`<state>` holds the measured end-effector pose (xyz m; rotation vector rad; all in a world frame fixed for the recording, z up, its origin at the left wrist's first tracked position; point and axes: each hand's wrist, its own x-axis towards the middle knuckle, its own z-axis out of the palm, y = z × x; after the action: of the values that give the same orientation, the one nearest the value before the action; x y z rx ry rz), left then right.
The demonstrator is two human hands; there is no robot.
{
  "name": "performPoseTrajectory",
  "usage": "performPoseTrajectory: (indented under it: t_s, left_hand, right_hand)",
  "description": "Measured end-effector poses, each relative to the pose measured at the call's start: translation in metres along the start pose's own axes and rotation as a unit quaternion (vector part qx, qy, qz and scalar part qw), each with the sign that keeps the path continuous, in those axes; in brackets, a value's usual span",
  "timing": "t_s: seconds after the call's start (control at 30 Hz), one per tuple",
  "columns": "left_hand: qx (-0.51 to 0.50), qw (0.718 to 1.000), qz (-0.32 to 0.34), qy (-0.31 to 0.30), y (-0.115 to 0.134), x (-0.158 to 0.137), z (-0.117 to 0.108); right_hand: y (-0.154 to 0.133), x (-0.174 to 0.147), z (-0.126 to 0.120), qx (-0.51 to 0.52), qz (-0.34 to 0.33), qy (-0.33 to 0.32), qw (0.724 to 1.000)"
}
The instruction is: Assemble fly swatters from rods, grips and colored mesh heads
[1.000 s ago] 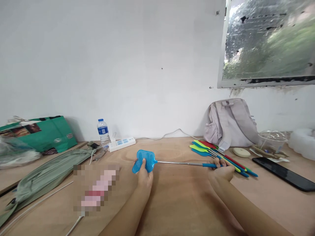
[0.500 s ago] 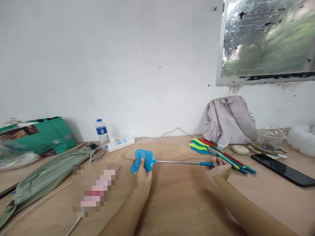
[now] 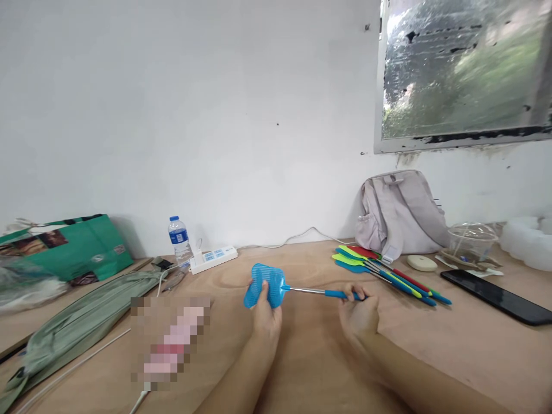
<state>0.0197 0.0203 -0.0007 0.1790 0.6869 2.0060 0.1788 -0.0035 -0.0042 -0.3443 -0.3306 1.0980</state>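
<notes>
A blue fly swatter (image 3: 276,284) with a telescopic metal shaft lies level between my two hands, above the wooden table. My left hand (image 3: 266,313) grips its foot-shaped mesh head, thumb across the front and fingers behind. Around the blue handle at the other end my right hand (image 3: 359,307) is closed. Only a short length of shaft shows between head and handle. Just beyond my right hand lies a pile of fly swatters (image 3: 388,273) in blue, yellow-green and red, their heads toward the wall.
A grey backpack (image 3: 399,213) leans on the wall behind the pile. To the right are a black phone (image 3: 495,296), a cream round-cornered object (image 3: 421,263) and a plastic cup (image 3: 472,241). Leftward stand a water bottle (image 3: 179,238), a power strip (image 3: 213,259), green cloth (image 3: 90,305) and a green bag (image 3: 81,247).
The swatter's shaft has become shorter as my right hand moved left toward the head. My left hand has shifted slightly to the right with the head.
</notes>
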Motion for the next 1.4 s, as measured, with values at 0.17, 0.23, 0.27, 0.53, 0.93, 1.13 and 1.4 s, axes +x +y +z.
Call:
performPoseTrajectory:
  t_s: [0.17,0.23,0.27,0.53,0.93,1.13,1.4]
  left_hand:
    - [-0.005,1.0,-0.009,-0.011,-0.003,-0.004,0.0]
    - [-0.004,1.0,-0.013,-0.017,-0.001,-0.004,-0.001]
    - [-0.007,1.0,-0.011,-0.022,0.0,-0.003,-0.001]
    - [-0.016,0.999,-0.012,-0.047,0.017,0.019,-0.005]
    - [0.013,0.998,-0.045,-0.038,0.03,0.047,-0.02]
    - [0.058,0.996,-0.041,-0.051,0.03,0.044,-0.019]
    - [0.201,0.959,0.01,-0.198,0.024,0.029,-0.02]
  right_hand:
    - [0.013,-0.006,-0.005,-0.024,0.02,-0.011,0.999]
    - [0.014,-0.006,-0.007,-0.032,0.019,-0.027,0.999]
    - [0.015,-0.005,-0.008,-0.033,0.023,-0.034,0.999]
    - [0.015,0.0,-0.009,-0.096,0.105,-0.172,0.975]
    - [0.008,0.0,-0.013,-0.453,-0.038,-0.392,0.8]
    - [0.002,0.008,-0.015,-0.587,-0.121,-0.422,0.681]
    - [-0.01,0.028,-0.021,-0.657,-0.123,-0.437,0.602]
